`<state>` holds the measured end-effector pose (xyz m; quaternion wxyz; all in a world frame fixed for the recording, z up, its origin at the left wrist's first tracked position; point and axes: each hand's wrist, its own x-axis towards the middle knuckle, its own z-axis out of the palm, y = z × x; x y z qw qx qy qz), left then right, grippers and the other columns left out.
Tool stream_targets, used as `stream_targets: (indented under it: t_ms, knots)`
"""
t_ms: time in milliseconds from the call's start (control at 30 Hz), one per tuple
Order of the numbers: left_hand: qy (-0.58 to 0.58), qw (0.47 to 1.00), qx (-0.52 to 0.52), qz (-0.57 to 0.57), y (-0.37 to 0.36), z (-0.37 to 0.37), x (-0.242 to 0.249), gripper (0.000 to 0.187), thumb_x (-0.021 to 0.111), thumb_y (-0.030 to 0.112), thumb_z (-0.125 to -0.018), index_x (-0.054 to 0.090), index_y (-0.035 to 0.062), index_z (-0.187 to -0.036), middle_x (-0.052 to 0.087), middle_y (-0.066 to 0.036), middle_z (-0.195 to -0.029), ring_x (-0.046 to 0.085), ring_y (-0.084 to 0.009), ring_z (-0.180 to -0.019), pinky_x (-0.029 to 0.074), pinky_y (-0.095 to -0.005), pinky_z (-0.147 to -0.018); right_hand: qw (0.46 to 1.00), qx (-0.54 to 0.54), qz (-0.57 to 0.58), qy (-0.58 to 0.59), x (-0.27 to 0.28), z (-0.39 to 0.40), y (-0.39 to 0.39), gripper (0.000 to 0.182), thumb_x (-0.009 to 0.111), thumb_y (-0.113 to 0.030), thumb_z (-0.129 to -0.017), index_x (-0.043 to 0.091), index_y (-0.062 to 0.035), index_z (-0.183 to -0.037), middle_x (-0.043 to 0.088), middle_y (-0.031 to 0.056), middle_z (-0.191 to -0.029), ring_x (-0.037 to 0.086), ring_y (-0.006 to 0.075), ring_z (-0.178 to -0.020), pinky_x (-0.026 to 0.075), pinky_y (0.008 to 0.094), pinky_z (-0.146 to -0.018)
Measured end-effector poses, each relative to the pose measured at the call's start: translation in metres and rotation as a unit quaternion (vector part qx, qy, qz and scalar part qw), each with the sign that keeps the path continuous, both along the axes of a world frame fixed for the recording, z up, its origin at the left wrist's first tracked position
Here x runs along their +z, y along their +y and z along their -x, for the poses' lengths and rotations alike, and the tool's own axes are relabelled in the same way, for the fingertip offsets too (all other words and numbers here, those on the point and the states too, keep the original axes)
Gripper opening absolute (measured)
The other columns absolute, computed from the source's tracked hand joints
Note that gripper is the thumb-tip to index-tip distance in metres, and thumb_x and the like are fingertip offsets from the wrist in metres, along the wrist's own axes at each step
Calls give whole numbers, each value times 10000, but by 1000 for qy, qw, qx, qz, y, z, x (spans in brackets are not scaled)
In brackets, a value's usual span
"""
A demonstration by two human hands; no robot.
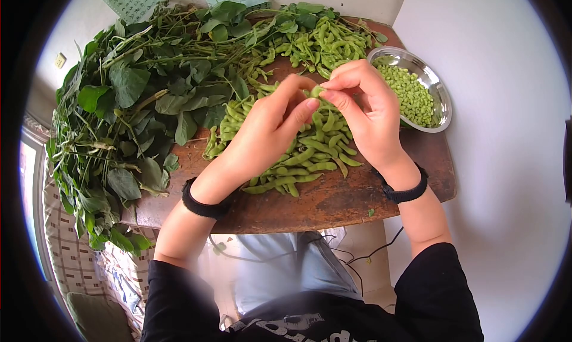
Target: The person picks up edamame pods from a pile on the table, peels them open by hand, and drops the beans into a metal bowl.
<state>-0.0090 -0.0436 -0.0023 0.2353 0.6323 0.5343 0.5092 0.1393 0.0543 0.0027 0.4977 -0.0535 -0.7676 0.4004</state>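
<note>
Between the fingertips of both hands is a green soybean pod (317, 91), held above the table. My left hand (271, 118) pinches its left end with thumb and forefinger. My right hand (369, 106) grips the other end the same way, its remaining fingers curled. Under the hands lies a heap of whole soybean pods (304, 157), partly hidden by them. Just right of my right hand, a steel bowl (442, 106) holds many shelled green soybeans (410, 94).
Leafy soybean stalks (137, 103) are piled over the left and back of the wooden table (333, 208), some hanging past its edge. Another mound of pods (333, 44) sits at the back. A white wall (506, 163) rises on the right. Dark cables (375, 251) hang below the table's front edge.
</note>
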Motion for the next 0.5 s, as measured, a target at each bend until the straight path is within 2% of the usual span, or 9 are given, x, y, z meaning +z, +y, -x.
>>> stream_targets:
  t_ms: [67,100,167,233,367,500]
  knots:
    - [-14,999,28,-21,0,-2,-1,160,529,166,-996,513,10,-1026,542,-71,-696,478,-135,-608,417,-303,-580,991,-91,-96,-13,4,0,-2,106,688,40,-819,613,-22,-862,602,67,-859,609,146,-736,480,257,-626]
    - [-7,998,58,-9,0,-1,-2,192,525,199,-1002,519,7,-989,539,-62,-699,478,-123,-621,414,-294,-588,991,-90,-96,-13,4,0,-2,106,688,40,-819,613,-22,-862,602,67,-859,609,146,-736,480,257,-626]
    - [1,996,89,3,-2,2,1,234,521,231,-1008,524,4,-952,537,-54,-703,478,-111,-634,412,-285,-597,978,-130,-164,-18,4,1,-1,141,713,36,-772,611,-29,-844,615,70,-846,616,198,-723,490,291,-611]
    - [-108,991,2,84,-4,9,8,321,497,289,-1019,538,10,-867,527,-18,-712,468,-83,-664,399,-254,-622,970,-138,-197,-25,4,1,-1,153,721,30,-751,610,-31,-837,619,66,-843,618,217,-728,493,308,-615]
    - [-122,989,-26,80,-2,9,8,377,475,323,-1026,549,19,-815,513,13,-716,458,-67,-684,387,-228,-639,956,-147,-249,-39,5,1,-2,171,735,16,-717,615,-39,-825,632,52,-852,626,240,-747,503,333,-628]
    - [-158,978,-75,113,-4,10,13,306,484,279,-1020,558,31,-857,513,30,-742,459,-58,-710,387,-221,-651,960,-139,-240,-33,3,1,-2,176,739,10,-713,623,-43,-835,639,54,-864,629,233,-755,507,327,-633]
